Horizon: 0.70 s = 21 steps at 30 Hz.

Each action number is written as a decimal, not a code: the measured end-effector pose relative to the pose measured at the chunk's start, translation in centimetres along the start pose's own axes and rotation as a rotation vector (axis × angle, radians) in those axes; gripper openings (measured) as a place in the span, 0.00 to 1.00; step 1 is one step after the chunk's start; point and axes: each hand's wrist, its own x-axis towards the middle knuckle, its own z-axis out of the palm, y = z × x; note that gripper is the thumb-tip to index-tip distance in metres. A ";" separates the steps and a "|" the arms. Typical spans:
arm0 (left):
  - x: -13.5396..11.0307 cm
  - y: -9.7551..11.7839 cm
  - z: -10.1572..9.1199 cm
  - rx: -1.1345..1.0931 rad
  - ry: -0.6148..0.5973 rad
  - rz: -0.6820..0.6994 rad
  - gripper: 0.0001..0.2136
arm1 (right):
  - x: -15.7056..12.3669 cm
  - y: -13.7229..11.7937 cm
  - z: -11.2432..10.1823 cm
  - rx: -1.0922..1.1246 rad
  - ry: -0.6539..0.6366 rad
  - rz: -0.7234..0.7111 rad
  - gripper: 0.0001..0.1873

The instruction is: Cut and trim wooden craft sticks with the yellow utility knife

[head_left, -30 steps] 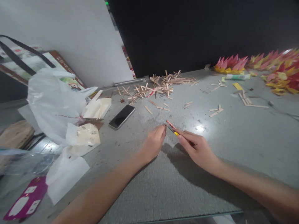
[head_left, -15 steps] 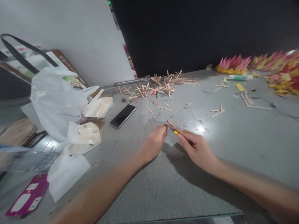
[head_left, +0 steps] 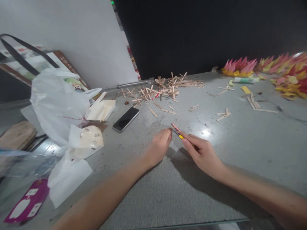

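My left hand (head_left: 158, 147) rests on the grey table (head_left: 240, 150) with its fingers closed, the fingertips pinching the lower end of a small pink stick (head_left: 175, 127). My right hand (head_left: 200, 152) is closed round a yellow-handled cutter (head_left: 179, 135), whose tip meets the pink stick right beside the left fingertips. Both hands sit near the table's middle, almost touching each other.
A heap of wooden sticks (head_left: 165, 88) lies behind the hands, with loose sticks (head_left: 222, 114) to the right. A phone (head_left: 125, 119) lies to the left. A white plastic bag (head_left: 57, 102) and papers crowd the left. Pink and yellow paper flowers (head_left: 263, 65) line the far right.
The hands have kept their place and their grip. Only the view has shifted slightly.
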 end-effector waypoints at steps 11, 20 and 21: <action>0.0 0.1 0.1 -0.007 -0.005 -0.058 0.15 | 0.1 0.0 0.0 -0.005 -0.006 0.004 0.21; -0.2 -0.6 -0.6 -0.054 0.210 -0.516 0.17 | -0.6 0.7 -0.7 -0.034 0.180 0.057 0.20; -0.2 -0.6 -0.7 -0.081 0.228 -0.562 0.18 | -0.6 0.7 -1.0 -0.024 0.232 0.077 0.21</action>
